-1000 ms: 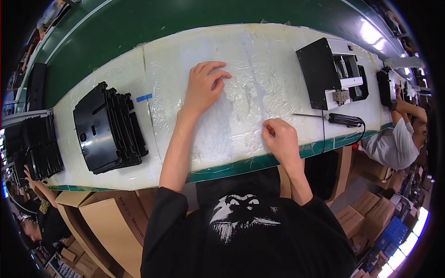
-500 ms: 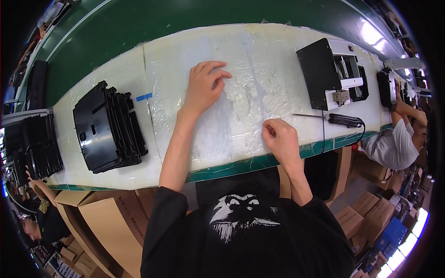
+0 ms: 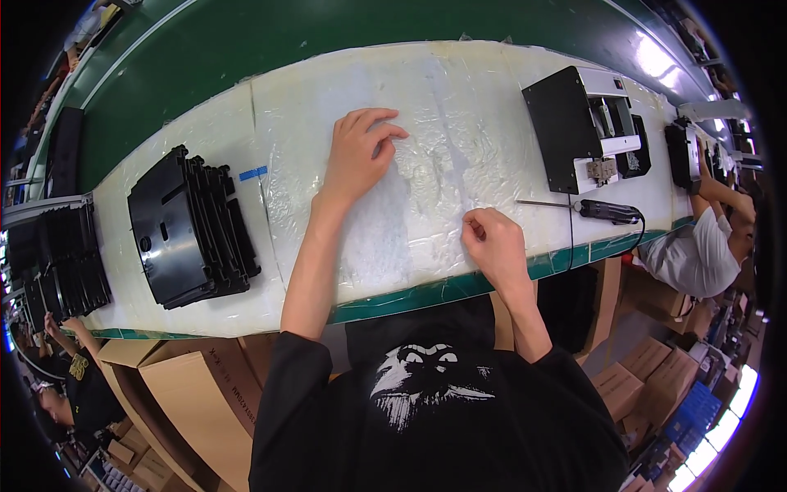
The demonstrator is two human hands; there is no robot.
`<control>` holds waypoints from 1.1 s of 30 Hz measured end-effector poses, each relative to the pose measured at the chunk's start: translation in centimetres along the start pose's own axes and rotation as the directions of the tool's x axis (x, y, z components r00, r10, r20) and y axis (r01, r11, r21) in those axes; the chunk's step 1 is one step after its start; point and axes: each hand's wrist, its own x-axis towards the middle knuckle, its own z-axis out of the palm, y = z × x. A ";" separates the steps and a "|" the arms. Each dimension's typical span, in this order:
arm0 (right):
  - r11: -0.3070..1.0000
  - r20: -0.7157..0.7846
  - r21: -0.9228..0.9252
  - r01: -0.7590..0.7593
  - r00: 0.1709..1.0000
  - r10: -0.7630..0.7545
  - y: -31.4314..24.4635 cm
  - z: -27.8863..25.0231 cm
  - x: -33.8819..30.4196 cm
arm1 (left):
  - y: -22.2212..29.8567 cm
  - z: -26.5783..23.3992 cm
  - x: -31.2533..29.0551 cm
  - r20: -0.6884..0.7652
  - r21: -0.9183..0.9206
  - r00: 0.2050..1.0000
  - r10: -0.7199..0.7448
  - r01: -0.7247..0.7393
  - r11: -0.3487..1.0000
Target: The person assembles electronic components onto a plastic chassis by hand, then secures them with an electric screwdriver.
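Note:
My left hand [image 3: 362, 156] rests on the plastic-covered work mat [image 3: 426, 197], fingers bent and apart, holding nothing. To its right and nearer the bench edge, my right hand [image 3: 495, 244] lies with its fingers curled into a loose fist; I see nothing in it. Right of that hand is an electric screwdriver [image 3: 607, 211], its thin bit pointing left and its cord running off the handle. Behind the screwdriver stands a black and silver box-shaped machine [image 3: 566, 131] that looks like a screw feeder. Left of my left hand sits a stack of black plastic panels [image 3: 184, 230].
More black parts [image 3: 70, 262] are stacked at the far left. A strip of blue tape [image 3: 253, 173] sticks to the mat. Cardboard boxes [image 3: 201, 394] stand below the bench edge. Other people work at both sides, one in a light shirt [image 3: 697, 254] at right.
My hands hold nearly the same pose and place. At the far left, the other person's arms have shifted beside the black parts.

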 end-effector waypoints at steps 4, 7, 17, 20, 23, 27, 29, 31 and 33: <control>1.000 0.015 -0.012 -0.005 1.000 0.005 -0.3 -0.3 0.0 | -0.1 0.0 0.0 -0.003 -0.005 1.000 0.000 0.000 1.000; 1.000 0.001 0.010 -0.006 1.000 0.006 0.4 0.4 0.2 | -0.1 0.0 0.0 -0.003 -0.001 1.000 -0.007 0.007 1.000; 1.000 -0.014 0.011 0.004 1.000 -0.004 -0.5 -0.3 -0.1 | -0.1 0.0 -0.1 -0.006 0.000 1.000 0.007 -0.007 1.000; 1.000 -0.016 0.020 0.022 1.000 -0.021 -0.3 0.0 0.0 | 0.0 0.0 0.0 -0.004 0.006 1.000 -0.008 0.008 1.000; 1.000 0.002 -0.007 0.016 1.000 -0.016 -0.1 0.0 0.1 | 0.0 0.0 0.1 -0.003 0.002 1.000 -0.001 0.001 1.000; 1.000 0.044 -0.010 -0.020 0.999 0.020 -0.1 0.0 0.0 | 0.0 0.0 0.0 0.000 0.004 1.000 -0.003 0.003 1.000; 1.000 0.050 -0.018 -0.025 0.998 0.026 -0.1 0.0 0.0 | 0.0 0.0 0.0 -0.001 0.001 1.000 -0.005 0.005 1.000; 1.000 0.033 -0.026 -0.016 0.999 0.017 -0.1 0.1 0.0 | 0.0 0.0 0.0 -0.002 0.000 1.000 -0.004 0.004 1.000; 0.999 0.042 -0.048 -0.019 0.999 0.021 -0.2 0.1 0.2 | 0.0 0.0 0.0 -0.006 0.005 1.000 0.001 -0.001 1.000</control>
